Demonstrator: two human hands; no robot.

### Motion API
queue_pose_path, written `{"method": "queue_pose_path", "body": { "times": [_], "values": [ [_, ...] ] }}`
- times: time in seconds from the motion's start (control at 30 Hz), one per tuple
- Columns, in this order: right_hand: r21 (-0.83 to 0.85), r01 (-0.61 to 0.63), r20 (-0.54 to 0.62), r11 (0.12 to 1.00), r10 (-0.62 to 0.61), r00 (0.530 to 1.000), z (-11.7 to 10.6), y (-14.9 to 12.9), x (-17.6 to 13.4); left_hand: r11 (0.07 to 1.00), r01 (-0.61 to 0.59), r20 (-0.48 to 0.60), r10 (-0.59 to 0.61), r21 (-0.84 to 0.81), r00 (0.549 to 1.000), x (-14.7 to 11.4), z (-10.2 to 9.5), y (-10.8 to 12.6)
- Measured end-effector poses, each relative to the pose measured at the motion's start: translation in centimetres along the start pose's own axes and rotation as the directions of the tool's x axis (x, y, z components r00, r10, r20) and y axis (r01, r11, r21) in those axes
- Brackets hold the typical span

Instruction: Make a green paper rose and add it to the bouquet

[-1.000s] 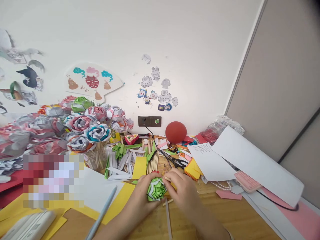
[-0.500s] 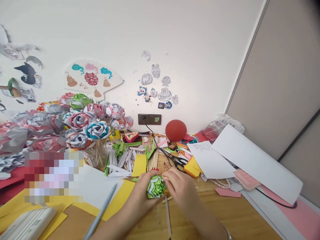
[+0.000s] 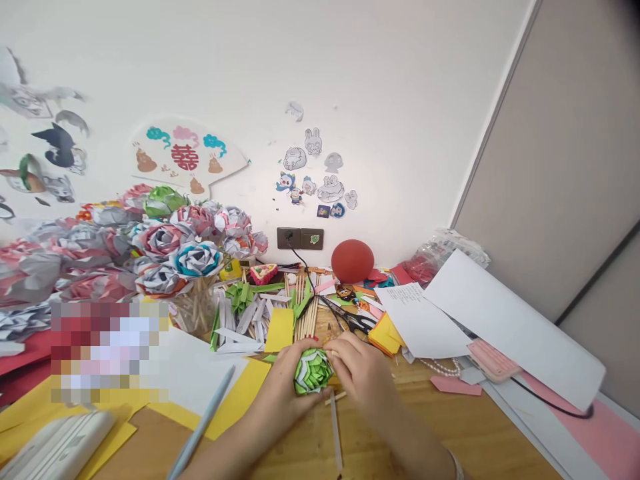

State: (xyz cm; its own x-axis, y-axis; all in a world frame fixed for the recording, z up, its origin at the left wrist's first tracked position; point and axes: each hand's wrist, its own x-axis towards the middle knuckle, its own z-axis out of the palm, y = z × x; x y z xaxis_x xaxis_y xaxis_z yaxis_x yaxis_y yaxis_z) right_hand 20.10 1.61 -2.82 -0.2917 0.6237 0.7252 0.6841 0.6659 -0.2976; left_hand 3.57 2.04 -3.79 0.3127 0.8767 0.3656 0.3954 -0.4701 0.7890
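A green and white folded-paper flower [image 3: 313, 372] sits in my left hand [image 3: 280, 380], whose fingers and thumb curl round its left side and underneath. My right hand [image 3: 363, 370] is closed in a pinch against the flower's upper right edge. What lies between those fingertips is small and mostly hidden. Just below the hands, a narrow pale paper strip [image 3: 335, 427] lies on the wooden table [image 3: 425, 433]. A short wooden stick [image 3: 340, 398] rests beside the strip, partly covered.
Behind the hands are wooden sticks [image 3: 309, 317], folded paper strips [image 3: 245, 317] and black-handled scissors [image 3: 357, 321]. Many paper flowers [image 3: 165, 240] fill the left side. A grey-blue pen [image 3: 203, 420] lies near my left forearm. A red balloon [image 3: 353, 261] stands by the wall.
The flower has turned slightly in my left hand, showing more of its face. My right fingers have shifted a little along its edge. The camera view has moved slightly.
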Motion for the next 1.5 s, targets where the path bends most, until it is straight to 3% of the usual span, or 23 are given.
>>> {"method": "queue_pose_path", "body": {
  "times": [0.1, 0.27, 0.6, 0.97, 1.23, 1.37, 1.5],
  "values": [
    [0.123, -0.120, -0.005, 0.985, 0.122, 0.993, -0.39, -0.21, 0.20, 0.996, 0.035, -0.016, -0.036, -0.079, 0.999, -0.04, -0.16, 0.25],
    [0.220, -0.246, 0.121, 0.944, 0.224, 0.967, -0.32, -0.42, 0.37, 0.986, 0.061, 0.003, -0.061, -0.156, 0.998, -0.21, -0.43, 0.75],
    [0.242, -0.220, 0.100, 0.945, 0.202, 0.974, -0.23, -0.41, 0.23, 0.996, 0.051, -0.090, -0.058, -0.073, 0.994, 0.58, 0.08, 0.11],
    [0.242, -0.300, 0.151, 0.923, 0.269, 0.951, -0.04, -0.60, 0.36, 0.981, 0.048, -0.078, -0.064, -0.187, 0.995, 0.64, -0.10, 0.03],
    [0.250, -0.281, 0.143, 0.926, 0.252, 0.957, -0.17, -0.88, 0.31, 0.996, 0.018, -0.119, -0.029, -0.092, 0.992, 0.59, -0.12, 0.12],
    [0.336, -0.321, 0.160, 0.886, 0.282, 0.946, -0.17, -0.86, 0.41, 0.996, -0.008, -0.125, -0.003, -0.088, 0.992, 0.61, -0.35, 0.17],
    [0.498, -0.385, 0.224, 0.777, 0.314, 0.923, -0.19, -0.70, 0.53, 0.993, -0.039, -0.124, 0.025, -0.116, 0.992, 0.45, -0.63, 0.78]
  ]
}}
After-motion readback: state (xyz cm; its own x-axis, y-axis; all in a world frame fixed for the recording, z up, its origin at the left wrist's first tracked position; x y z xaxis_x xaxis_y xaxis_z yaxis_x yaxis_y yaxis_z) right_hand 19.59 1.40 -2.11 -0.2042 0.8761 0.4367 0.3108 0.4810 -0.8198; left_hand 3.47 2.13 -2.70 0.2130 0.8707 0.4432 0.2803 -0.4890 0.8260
